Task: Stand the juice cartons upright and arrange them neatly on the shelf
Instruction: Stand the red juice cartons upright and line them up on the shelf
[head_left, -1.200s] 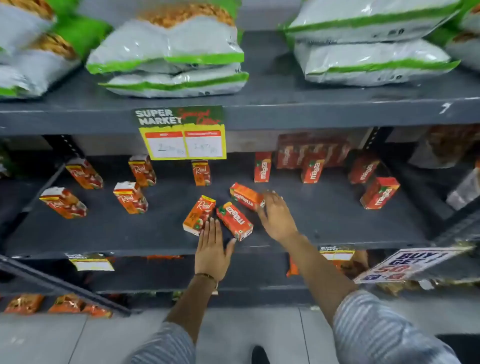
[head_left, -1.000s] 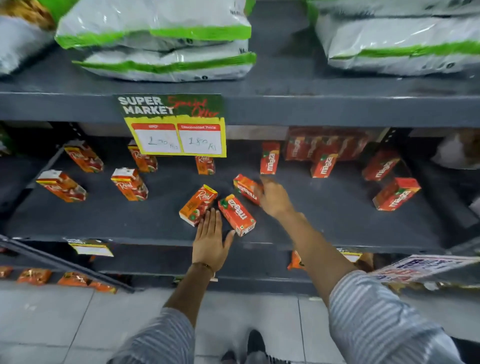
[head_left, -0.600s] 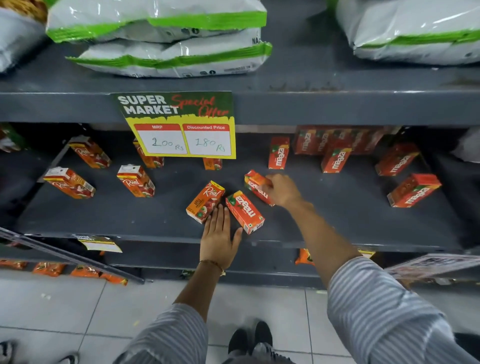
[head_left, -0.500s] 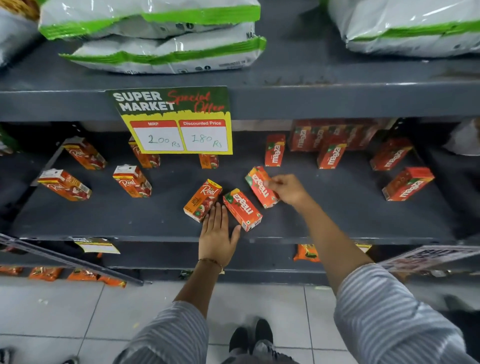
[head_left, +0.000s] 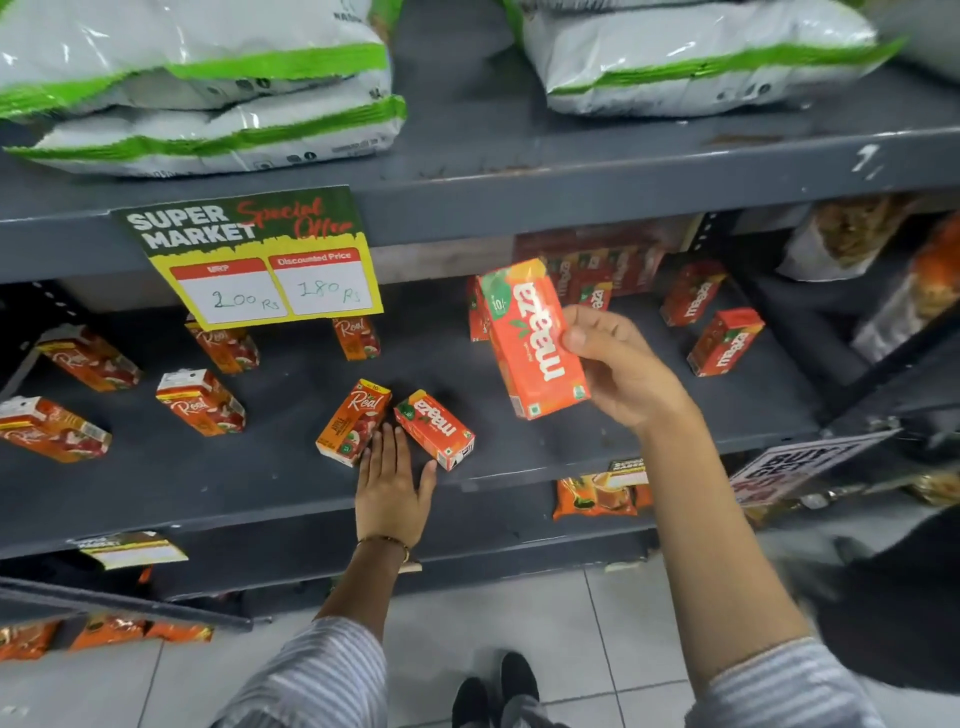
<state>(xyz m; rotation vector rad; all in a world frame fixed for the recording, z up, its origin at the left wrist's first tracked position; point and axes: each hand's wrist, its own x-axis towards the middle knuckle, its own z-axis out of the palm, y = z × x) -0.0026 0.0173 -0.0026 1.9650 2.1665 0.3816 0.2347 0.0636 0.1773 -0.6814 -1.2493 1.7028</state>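
My right hand (head_left: 618, 371) grips an orange Maaza juice carton (head_left: 530, 338) and holds it in the air above the dark grey shelf (head_left: 597, 431), label upside down. My left hand (head_left: 395, 483) lies flat on the shelf's front edge, fingers apart, fingertips between a lying Real carton (head_left: 353, 421) and a lying Maaza carton (head_left: 434, 436). Several more Real cartons (head_left: 200, 402) lie scattered to the left. More Maaza cartons (head_left: 724, 343) stand or lean at the right, and a row stands at the back (head_left: 597, 280).
A green and yellow price sign (head_left: 254, 260) hangs from the upper shelf, hiding part of the back. White and green bags (head_left: 208, 93) lie on that upper shelf. Orange packets (head_left: 595, 496) sit on the shelf below. Tiled floor and my shoes (head_left: 493, 696) are beneath.
My right hand has lifted the Maaza carton off the shelf and raised it toward me. My left hand has stayed on the shelf edge.
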